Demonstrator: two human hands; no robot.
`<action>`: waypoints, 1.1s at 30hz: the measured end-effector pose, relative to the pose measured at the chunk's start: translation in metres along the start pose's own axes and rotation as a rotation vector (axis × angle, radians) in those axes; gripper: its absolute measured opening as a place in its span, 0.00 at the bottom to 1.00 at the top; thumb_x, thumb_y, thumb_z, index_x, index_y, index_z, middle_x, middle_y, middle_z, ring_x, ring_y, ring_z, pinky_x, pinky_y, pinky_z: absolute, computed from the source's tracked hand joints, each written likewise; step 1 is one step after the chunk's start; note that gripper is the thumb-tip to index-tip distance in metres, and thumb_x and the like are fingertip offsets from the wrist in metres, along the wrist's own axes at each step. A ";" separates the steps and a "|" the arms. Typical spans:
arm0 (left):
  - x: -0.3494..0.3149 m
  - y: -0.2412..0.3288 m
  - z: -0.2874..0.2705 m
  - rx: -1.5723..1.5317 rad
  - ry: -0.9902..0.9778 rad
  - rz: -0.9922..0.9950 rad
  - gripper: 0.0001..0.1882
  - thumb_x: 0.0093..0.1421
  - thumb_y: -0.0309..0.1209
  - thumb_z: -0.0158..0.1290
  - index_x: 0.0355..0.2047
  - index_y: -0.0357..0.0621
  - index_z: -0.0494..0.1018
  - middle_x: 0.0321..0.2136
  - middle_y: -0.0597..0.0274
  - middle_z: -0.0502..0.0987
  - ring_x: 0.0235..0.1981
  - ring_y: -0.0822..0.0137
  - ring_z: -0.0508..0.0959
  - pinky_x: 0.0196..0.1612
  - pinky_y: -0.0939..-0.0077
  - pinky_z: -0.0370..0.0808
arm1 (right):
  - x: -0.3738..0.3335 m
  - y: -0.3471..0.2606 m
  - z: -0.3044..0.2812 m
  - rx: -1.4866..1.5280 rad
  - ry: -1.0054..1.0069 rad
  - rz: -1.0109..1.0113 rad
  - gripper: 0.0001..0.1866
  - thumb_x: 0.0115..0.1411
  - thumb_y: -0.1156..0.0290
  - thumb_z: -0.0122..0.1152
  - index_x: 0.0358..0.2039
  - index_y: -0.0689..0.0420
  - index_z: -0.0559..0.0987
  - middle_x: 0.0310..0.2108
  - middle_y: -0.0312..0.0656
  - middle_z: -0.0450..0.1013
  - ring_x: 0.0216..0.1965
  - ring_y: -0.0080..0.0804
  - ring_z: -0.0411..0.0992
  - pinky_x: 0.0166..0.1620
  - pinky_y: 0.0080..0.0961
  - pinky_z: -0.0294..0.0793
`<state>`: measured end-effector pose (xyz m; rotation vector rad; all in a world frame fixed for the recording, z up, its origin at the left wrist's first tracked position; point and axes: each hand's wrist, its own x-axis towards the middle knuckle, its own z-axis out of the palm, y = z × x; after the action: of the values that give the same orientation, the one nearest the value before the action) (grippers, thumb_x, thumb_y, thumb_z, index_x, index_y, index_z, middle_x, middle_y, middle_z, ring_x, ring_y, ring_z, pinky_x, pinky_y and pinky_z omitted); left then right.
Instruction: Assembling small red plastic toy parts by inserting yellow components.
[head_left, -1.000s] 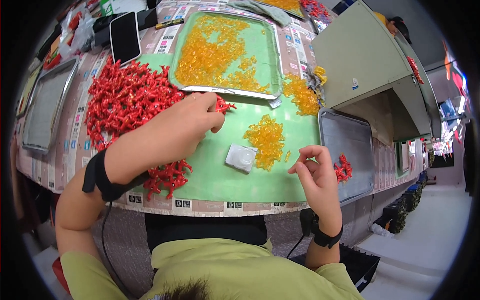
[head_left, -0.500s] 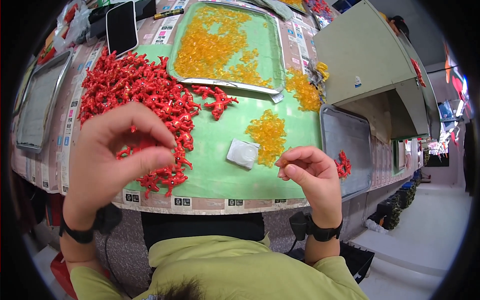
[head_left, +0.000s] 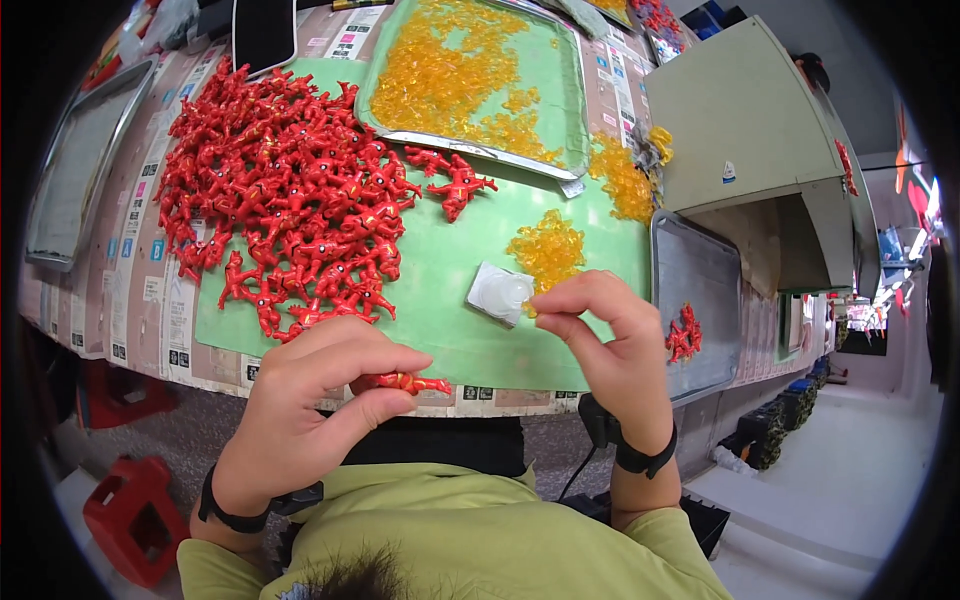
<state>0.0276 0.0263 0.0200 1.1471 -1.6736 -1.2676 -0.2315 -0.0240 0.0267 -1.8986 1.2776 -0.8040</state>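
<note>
The left hand (head_left: 318,400) grips a red plastic figure (head_left: 408,382), best held steady, at the tabletop's (head_left: 505,398) near edge. Beyond, the right hand (head_left: 608,335) pinches a translucent yellow piece (head_left: 530,310) beside a white square block (head_left: 497,292); light pressure suits it.

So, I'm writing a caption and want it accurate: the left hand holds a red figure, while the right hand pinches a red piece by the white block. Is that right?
Not quite: the head view shows the right hand pinching a yellow piece by the white block. The left hand does hold a red figure.
</note>
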 end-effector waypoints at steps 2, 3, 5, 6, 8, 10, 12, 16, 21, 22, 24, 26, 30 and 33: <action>-0.004 -0.003 0.002 -0.039 0.028 -0.010 0.12 0.50 0.20 0.56 0.37 0.36 0.76 0.31 0.59 0.75 0.30 0.69 0.74 0.35 0.78 0.71 | 0.002 -0.001 0.004 -0.213 -0.052 -0.154 0.06 0.49 0.83 0.61 0.30 0.62 0.78 0.28 0.40 0.74 0.30 0.33 0.72 0.34 0.26 0.70; -0.005 -0.003 0.002 -0.094 0.038 -0.065 0.13 0.53 0.20 0.54 0.40 0.36 0.75 0.33 0.58 0.74 0.31 0.71 0.74 0.35 0.80 0.72 | 0.002 -0.001 0.006 -0.223 -0.014 -0.155 0.07 0.47 0.83 0.62 0.29 0.62 0.77 0.27 0.41 0.73 0.30 0.36 0.71 0.33 0.27 0.69; -0.005 -0.006 0.003 -0.152 0.043 -0.117 0.13 0.56 0.20 0.52 0.43 0.35 0.74 0.36 0.57 0.72 0.33 0.72 0.75 0.35 0.83 0.74 | 0.002 0.000 0.007 -0.237 0.026 -0.154 0.07 0.46 0.83 0.62 0.28 0.61 0.77 0.26 0.42 0.72 0.30 0.39 0.69 0.33 0.29 0.68; -0.006 -0.007 0.002 -0.207 0.032 -0.118 0.15 0.56 0.18 0.52 0.45 0.35 0.72 0.37 0.57 0.71 0.34 0.72 0.75 0.36 0.83 0.75 | 0.003 0.000 0.006 -0.281 0.037 -0.173 0.07 0.46 0.83 0.62 0.28 0.61 0.77 0.26 0.42 0.71 0.30 0.39 0.69 0.33 0.29 0.68; -0.007 -0.009 0.003 -0.264 0.019 -0.118 0.17 0.56 0.17 0.52 0.47 0.35 0.70 0.39 0.57 0.70 0.35 0.72 0.75 0.37 0.84 0.76 | 0.005 0.000 0.005 -0.327 0.049 -0.192 0.07 0.45 0.83 0.62 0.27 0.61 0.76 0.25 0.42 0.71 0.29 0.39 0.69 0.32 0.29 0.68; -0.009 -0.013 0.008 -0.397 0.154 -0.161 0.19 0.52 0.13 0.54 0.45 0.34 0.68 0.38 0.57 0.71 0.39 0.70 0.75 0.40 0.81 0.76 | 0.007 0.000 0.005 -0.360 0.056 -0.194 0.07 0.45 0.83 0.62 0.27 0.62 0.76 0.24 0.42 0.70 0.29 0.40 0.69 0.32 0.30 0.68; -0.010 -0.017 0.011 -0.424 0.193 -0.154 0.19 0.51 0.15 0.56 0.45 0.35 0.69 0.37 0.58 0.72 0.38 0.71 0.76 0.40 0.81 0.76 | 0.009 -0.003 0.008 -0.372 0.063 -0.184 0.07 0.45 0.83 0.62 0.26 0.62 0.76 0.24 0.42 0.70 0.29 0.40 0.69 0.32 0.30 0.67; -0.009 -0.023 0.012 -0.408 0.213 -0.068 0.17 0.50 0.15 0.58 0.40 0.36 0.71 0.38 0.58 0.73 0.38 0.72 0.76 0.39 0.81 0.76 | 0.014 0.000 0.014 -0.323 0.078 -0.218 0.06 0.45 0.83 0.62 0.26 0.62 0.75 0.24 0.42 0.70 0.29 0.40 0.69 0.32 0.30 0.67; -0.006 -0.017 0.010 -0.427 0.186 -0.129 0.15 0.52 0.16 0.56 0.41 0.36 0.72 0.37 0.59 0.73 0.37 0.73 0.76 0.37 0.83 0.76 | 0.011 0.000 0.016 -0.267 0.027 -0.187 0.06 0.46 0.82 0.61 0.26 0.61 0.75 0.24 0.41 0.70 0.29 0.39 0.69 0.33 0.30 0.66; -0.005 -0.016 0.009 -0.445 0.159 -0.173 0.15 0.54 0.17 0.55 0.42 0.35 0.72 0.37 0.59 0.72 0.36 0.73 0.76 0.35 0.84 0.76 | 0.010 0.000 0.015 -0.260 0.005 -0.175 0.06 0.46 0.82 0.61 0.26 0.61 0.75 0.24 0.41 0.70 0.29 0.39 0.69 0.34 0.30 0.66; 0.000 -0.009 0.006 -0.452 0.138 -0.200 0.15 0.55 0.17 0.53 0.44 0.35 0.72 0.36 0.59 0.72 0.36 0.73 0.76 0.34 0.84 0.75 | 0.008 -0.001 0.011 -0.267 -0.003 -0.167 0.06 0.46 0.82 0.61 0.26 0.61 0.75 0.24 0.41 0.70 0.29 0.39 0.69 0.34 0.30 0.66; 0.004 -0.008 0.007 -0.459 0.110 -0.226 0.15 0.56 0.17 0.52 0.45 0.36 0.71 0.36 0.60 0.71 0.35 0.73 0.76 0.33 0.85 0.75 | 0.006 -0.001 0.009 -0.275 -0.005 -0.156 0.05 0.47 0.81 0.61 0.27 0.60 0.76 0.24 0.40 0.70 0.29 0.39 0.69 0.33 0.30 0.66; 0.010 -0.012 0.014 -0.552 0.117 -0.053 0.14 0.59 0.17 0.48 0.46 0.35 0.71 0.39 0.58 0.70 0.34 0.73 0.76 0.35 0.83 0.76 | 0.002 -0.005 0.005 -0.122 0.048 -0.055 0.06 0.49 0.83 0.60 0.28 0.60 0.76 0.26 0.40 0.72 0.32 0.34 0.72 0.36 0.25 0.67; 0.014 -0.016 0.018 -0.558 0.132 0.008 0.11 0.61 0.21 0.47 0.44 0.34 0.71 0.39 0.55 0.70 0.33 0.69 0.77 0.34 0.81 0.78 | -0.005 -0.008 0.003 0.145 0.069 0.075 0.05 0.52 0.84 0.59 0.30 0.62 0.76 0.28 0.39 0.73 0.34 0.29 0.72 0.39 0.22 0.68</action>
<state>0.0100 0.0168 0.0002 0.8565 -1.1199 -1.4913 -0.2270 -0.0167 0.0311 -1.7116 1.2887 -0.9045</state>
